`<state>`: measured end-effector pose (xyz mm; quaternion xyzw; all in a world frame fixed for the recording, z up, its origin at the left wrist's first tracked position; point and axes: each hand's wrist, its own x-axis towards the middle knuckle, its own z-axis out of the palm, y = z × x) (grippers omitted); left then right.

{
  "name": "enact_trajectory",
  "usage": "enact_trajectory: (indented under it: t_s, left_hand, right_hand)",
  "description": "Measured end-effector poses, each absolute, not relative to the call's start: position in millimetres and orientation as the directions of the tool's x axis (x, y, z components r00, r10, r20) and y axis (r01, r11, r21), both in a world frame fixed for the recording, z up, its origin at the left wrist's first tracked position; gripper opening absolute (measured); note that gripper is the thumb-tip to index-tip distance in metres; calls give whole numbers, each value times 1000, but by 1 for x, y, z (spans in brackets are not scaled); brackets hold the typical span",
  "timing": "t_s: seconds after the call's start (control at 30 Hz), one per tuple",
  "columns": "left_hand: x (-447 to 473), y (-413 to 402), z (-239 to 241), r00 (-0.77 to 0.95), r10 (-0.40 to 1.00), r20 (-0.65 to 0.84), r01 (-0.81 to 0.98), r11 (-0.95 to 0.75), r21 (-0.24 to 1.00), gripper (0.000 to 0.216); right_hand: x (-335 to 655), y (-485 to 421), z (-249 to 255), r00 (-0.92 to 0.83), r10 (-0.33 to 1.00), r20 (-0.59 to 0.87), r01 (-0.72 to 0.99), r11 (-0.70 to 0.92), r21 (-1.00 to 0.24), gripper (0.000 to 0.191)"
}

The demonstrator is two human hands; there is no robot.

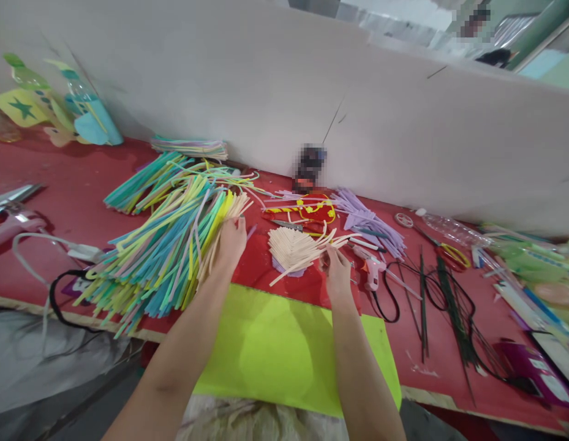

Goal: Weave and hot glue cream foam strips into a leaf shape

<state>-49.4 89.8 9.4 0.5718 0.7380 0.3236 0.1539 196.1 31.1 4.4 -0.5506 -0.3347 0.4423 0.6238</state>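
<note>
My left hand (pixel 229 243) rests on the right edge of a big heap of blue, green, yellow and cream foam strips (pixel 169 245), its fingers curled over the cream ones. My right hand (pixel 337 269) is pinched on the ends of cream strips sticking out of a fan-shaped woven piece of cream strips (pixel 296 248) that lies on the red table (pixel 73 196). A lime-green foam sheet (pixel 275 349) lies in front of me, under both forearms.
A pink glue gun (pixel 371 272) with a black cord lies right of my right hand. Purple strips (pixel 367 220), scissors (pixel 286 225), dark wires (pixel 449 294) and a plastic bottle (pixel 449 229) lie further right. A white partition (pixel 266 92) backs the table. Paper-decorated bottles (pixel 82 104) stand far left.
</note>
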Motion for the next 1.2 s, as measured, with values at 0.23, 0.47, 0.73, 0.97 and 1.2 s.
enact_trajectory:
  t_s: [0.23,0.47,0.73,0.97,1.2]
  left_hand:
    - [-45,87,12,-271,949,159,784,121,609,35]
    - [-31,76,18,-132,974,183,881,30,473,36]
    - [-20,69,21,-65,981,184,930,-8,368,38]
    - [-25,67,22,-168,964,204,936,91,340,39]
    - [-26,67,18,-109,975,194,893,11,450,26]
  right_hand:
    - [197,31,5,379,923,-65,-171,0,-985,31]
    - [196,31,6,378,924,-66,-170,-1,-985,33]
    - [196,31,5,382,922,-66,-172,1,-985,32]
    - [197,32,4,387,919,-72,-171,-5,-985,32]
    - [195,31,8,387,919,-73,-177,-4,-984,32]
